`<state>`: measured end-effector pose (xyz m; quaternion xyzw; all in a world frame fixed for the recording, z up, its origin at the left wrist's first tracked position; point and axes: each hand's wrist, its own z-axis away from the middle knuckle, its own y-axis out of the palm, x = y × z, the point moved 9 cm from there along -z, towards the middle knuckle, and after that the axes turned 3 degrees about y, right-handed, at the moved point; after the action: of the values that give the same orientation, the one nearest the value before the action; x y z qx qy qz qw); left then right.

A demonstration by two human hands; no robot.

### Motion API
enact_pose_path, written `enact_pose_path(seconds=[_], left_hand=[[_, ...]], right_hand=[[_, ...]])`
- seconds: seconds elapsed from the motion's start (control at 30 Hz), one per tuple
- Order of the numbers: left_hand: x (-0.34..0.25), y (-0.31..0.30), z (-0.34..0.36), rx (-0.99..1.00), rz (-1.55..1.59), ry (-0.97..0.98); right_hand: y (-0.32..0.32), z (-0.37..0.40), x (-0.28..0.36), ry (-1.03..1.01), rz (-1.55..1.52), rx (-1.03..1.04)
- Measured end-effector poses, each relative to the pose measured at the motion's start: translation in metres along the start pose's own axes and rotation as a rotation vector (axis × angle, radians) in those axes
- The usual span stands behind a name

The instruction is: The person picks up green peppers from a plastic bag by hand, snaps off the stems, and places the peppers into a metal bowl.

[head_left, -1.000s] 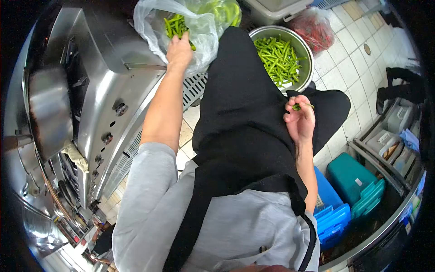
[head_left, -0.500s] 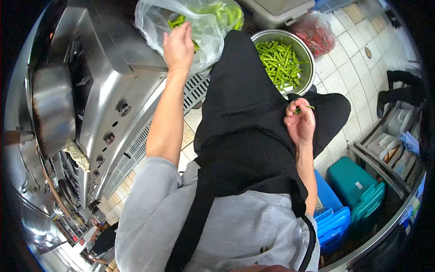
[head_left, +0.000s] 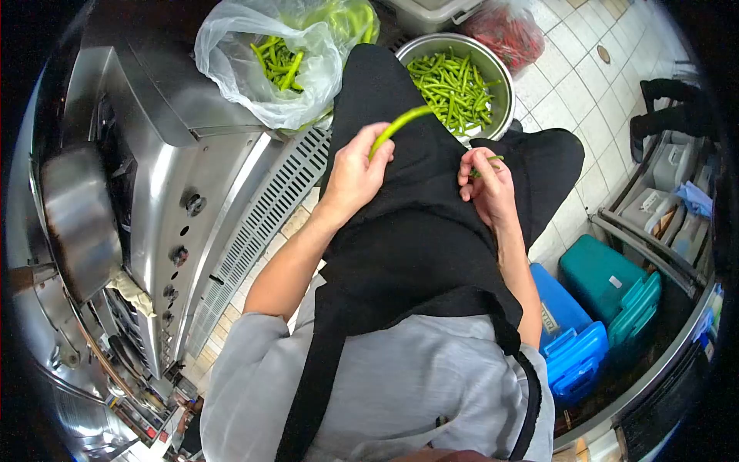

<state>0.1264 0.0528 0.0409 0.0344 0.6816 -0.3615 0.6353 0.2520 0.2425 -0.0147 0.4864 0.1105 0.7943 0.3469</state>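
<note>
My left hand (head_left: pixel 356 171) is closed on a long green chili pepper (head_left: pixel 408 121), held over my lap with its curved end toward the right. My right hand (head_left: pixel 488 185) is curled over my other leg, with a small green stem (head_left: pixel 493 160) showing at its fingers; whatever else lies in the palm is hidden. Beyond my left hand, a clear plastic bag (head_left: pixel 231 81) gapes around several green chili peppers (head_left: pixel 279 63). Past my right hand stands a round metal pot (head_left: pixel 506 96) holding many green chili peppers (head_left: pixel 450 88).
A bag of red chili peppers (head_left: pixel 508 35) lies behind the pot, near a grey bin (head_left: pixel 431 14). A steel stove (head_left: pixel 173 185) runs along my left. Blue (head_left: pixel 566 323) and teal (head_left: pixel 604 269) boxes stand at right. Another person's dark-clad legs (head_left: pixel 670 112) show at far right.
My left hand has come out of the plastic bag toward my lap, bringing a green chili pepper. My right hand stays near my right leg. The whole view has shifted slightly.
</note>
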Motion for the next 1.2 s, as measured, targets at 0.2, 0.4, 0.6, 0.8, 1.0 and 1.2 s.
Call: enact_pose_path(seconds=[0.2,0.4,0.6,0.8,1.0,1.2], left_hand=[[-0.026,0.018,-0.031,-0.018,0.761,-0.079],[-0.041,0.030,-0.034,0.049,0.542,-0.020],[-0.043,0.035,-0.029,0.102,0.591,-0.064],[-0.037,0.054,-0.026,0.111,0.649,-0.104],[-0.041,0.066,-0.024,0.135,0.792,-0.138],[-0.013,0.075,-0.032,0.292,0.916,-0.457]], right_hand=[[0.029,-0.009,-0.003,0.025,0.358,0.134],[0.029,-0.005,0.004,-0.033,0.362,0.106],[0.019,-0.009,0.005,-0.063,0.252,0.055],[0.035,-0.003,-0.001,-0.035,0.519,0.190],[0.040,0.000,0.001,-0.080,0.549,0.207],[0.058,0.016,0.018,-0.260,0.743,0.266]])
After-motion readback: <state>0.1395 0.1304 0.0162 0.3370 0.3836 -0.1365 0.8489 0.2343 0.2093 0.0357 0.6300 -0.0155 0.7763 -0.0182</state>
